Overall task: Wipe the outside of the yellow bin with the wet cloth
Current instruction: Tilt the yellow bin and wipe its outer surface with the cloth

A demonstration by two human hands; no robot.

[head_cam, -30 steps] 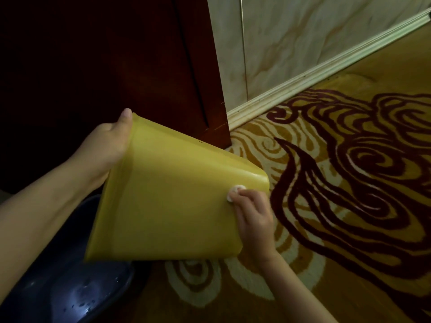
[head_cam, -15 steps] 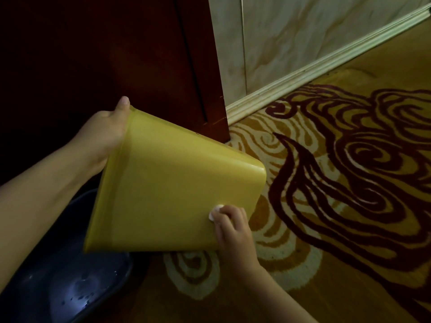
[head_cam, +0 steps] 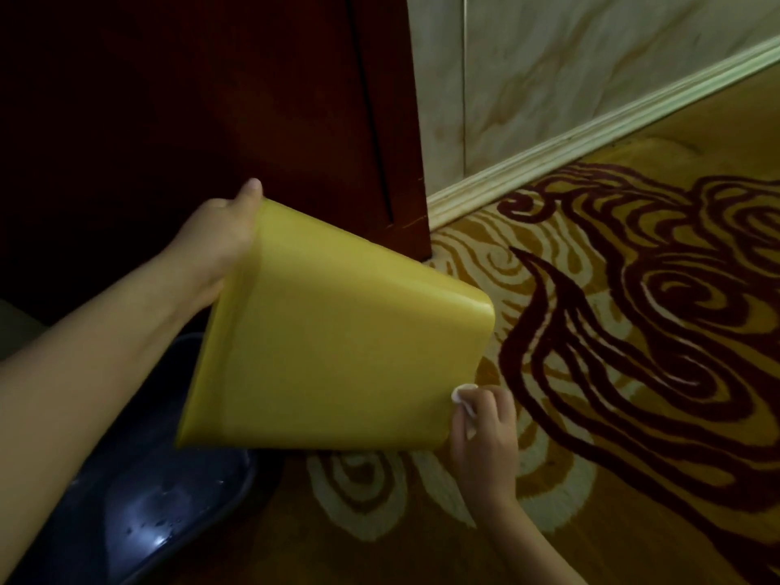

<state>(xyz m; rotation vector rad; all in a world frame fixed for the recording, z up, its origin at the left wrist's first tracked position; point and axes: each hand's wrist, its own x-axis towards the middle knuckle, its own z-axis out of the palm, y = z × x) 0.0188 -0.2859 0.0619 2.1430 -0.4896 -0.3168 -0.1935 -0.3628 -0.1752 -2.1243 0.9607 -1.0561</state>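
The yellow bin (head_cam: pixel 337 352) is tipped on its side, a small white wet cloth (head_cam: pixel 462 393) pressed against its bottom edge.

Readable text: none | labels, brands, numbers, signs: none visible | smooth yellow plastic bin (head_cam: pixel 337 361): plain, unmarked side | swirl-patterned gold and maroon carpet (head_cam: pixel 633 331): ornament only, no lettering

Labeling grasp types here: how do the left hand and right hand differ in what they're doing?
The left hand grips the yellow bin at its wide rim end, thumb over the edge; the right hand is at the narrow base end. The left hand holds only the bin; the right hand is closed on a small white cloth pressed to the bin's corner. Both touch the tilted bin.
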